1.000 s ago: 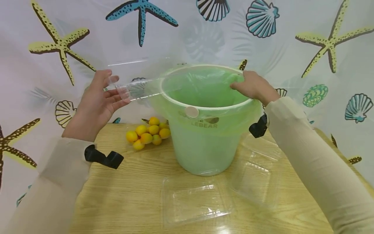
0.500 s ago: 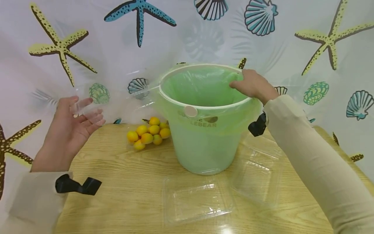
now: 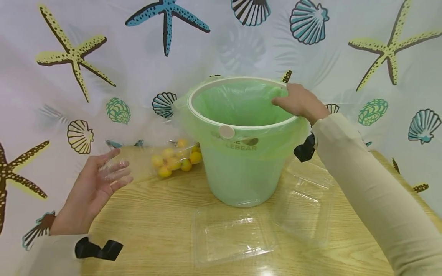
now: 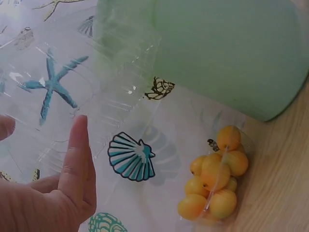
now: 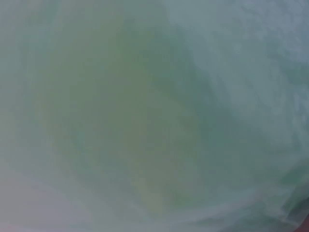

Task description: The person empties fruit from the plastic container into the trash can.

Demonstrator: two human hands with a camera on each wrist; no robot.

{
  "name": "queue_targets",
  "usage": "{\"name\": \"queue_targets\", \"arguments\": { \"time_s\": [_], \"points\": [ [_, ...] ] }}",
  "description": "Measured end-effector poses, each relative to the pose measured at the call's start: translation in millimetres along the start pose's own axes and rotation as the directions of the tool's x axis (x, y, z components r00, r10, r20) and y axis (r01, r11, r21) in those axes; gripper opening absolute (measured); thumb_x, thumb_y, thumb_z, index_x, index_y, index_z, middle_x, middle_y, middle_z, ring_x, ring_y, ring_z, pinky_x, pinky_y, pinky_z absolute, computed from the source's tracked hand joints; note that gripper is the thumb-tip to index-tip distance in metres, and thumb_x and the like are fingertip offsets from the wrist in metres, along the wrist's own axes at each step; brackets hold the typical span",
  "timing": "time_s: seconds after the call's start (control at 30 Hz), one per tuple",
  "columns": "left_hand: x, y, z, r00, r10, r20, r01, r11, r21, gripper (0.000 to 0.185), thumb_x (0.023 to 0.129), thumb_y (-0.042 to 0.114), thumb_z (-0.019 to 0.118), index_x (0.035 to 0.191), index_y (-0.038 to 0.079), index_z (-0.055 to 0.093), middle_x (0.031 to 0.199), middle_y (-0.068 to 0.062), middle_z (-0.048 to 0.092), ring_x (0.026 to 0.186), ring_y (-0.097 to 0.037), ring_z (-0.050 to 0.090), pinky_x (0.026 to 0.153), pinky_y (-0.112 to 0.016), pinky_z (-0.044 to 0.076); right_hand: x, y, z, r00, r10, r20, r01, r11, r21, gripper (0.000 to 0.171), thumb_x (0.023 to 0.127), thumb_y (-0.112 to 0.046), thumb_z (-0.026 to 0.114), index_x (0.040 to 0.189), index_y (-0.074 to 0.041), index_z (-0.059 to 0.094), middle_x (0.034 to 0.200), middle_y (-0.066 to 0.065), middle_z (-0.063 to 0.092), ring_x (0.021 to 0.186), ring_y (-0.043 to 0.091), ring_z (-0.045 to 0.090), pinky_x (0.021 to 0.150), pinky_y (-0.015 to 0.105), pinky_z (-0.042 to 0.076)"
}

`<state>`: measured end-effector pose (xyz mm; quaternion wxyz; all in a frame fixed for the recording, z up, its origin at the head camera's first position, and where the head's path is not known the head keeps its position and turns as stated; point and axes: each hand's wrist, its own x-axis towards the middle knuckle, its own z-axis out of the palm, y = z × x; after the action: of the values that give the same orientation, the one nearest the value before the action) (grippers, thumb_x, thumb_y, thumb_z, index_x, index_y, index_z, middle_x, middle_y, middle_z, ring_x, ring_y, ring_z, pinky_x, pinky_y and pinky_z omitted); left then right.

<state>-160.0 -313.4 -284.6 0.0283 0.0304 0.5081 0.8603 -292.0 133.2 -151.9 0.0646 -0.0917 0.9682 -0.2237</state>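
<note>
My left hand [image 3: 94,188] holds a clear plastic container [image 4: 104,104] at one end, thumb on one side and fingers spread along the other. In the head view the see-through container overlaps a pile of small orange-yellow fruits [image 3: 187,165], which sit in clear plastic on the table left of the bucket. A pale green bucket [image 3: 241,180] with a white rim stands in the middle, lined with a thin green plastic bag [image 3: 241,101] folded over its edge. My right hand [image 3: 304,101] grips the bucket's right rim, thumb inside. The right wrist view shows only blurred green plastic.
Two clear trays [image 3: 233,234] lie on the wooden table [image 3: 148,237], one before the bucket and one at its right; more clear plastic [image 3: 310,172] lies behind the right one. A curtain [image 3: 138,76] printed with starfish and shells hangs directly behind.
My left hand has moved left and down, bringing the clear container away from the bucket's opening to in front of the fruits. The right hand stays on the rim.
</note>
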Motion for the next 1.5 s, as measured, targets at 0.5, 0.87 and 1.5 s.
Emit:
{"name": "queue_targets", "arguments": {
  "time_s": [0.5,0.87,1.5],
  "points": [
    [-14.6,-59.5,-22.0,0.989,-0.134,-0.061,0.145,0.959,0.245,0.031,0.1,0.015,0.038,0.11,0.034,0.061,0.105,0.006,0.061,0.093,-0.012,0.065,0.075,-0.034,0.058,1,0,0,1.0,0.005,0.005,-0.005,1.0,0.002,0.077,0.097,-0.04,0.039,0.153,-0.002,0.003,0.159,0.02,0.006,0.144,0.041,0.016,0.114,0.056,0.022],
    [-11.6,-89.5,-36.0,0.98,-0.166,-0.105,0.191,0.931,0.31,0.033,0.101,0.02,0.036,0.103,0.041,0.062,0.103,0.005,0.062,0.092,-0.011,0.065,0.075,-0.031,0.058,1,0,-2,1.0,0.009,0.005,-0.009,1.0,0.016,0.078,0.097,-0.041,0.039,0.153,-0.003,0.001,0.16,0.018,0.004,0.145,0.04,0.013,0.115,0.056,0.021],
    [-14.1,-98.7,-40.5,0.927,-0.373,0.024,0.328,0.843,0.425,0.073,0.1,0.014,0.044,0.148,-0.009,-0.004,0.098,0.006,0.06,0.084,-0.004,0.061,0.077,-0.023,0.054,2,3,-1,1.0,-0.012,-0.005,0.012,1.0,-0.002,0.076,0.097,-0.038,0.04,0.152,0.0,0.004,0.158,0.022,0.008,0.144,0.041,0.016,0.114,0.055,0.022]
  ]
}}
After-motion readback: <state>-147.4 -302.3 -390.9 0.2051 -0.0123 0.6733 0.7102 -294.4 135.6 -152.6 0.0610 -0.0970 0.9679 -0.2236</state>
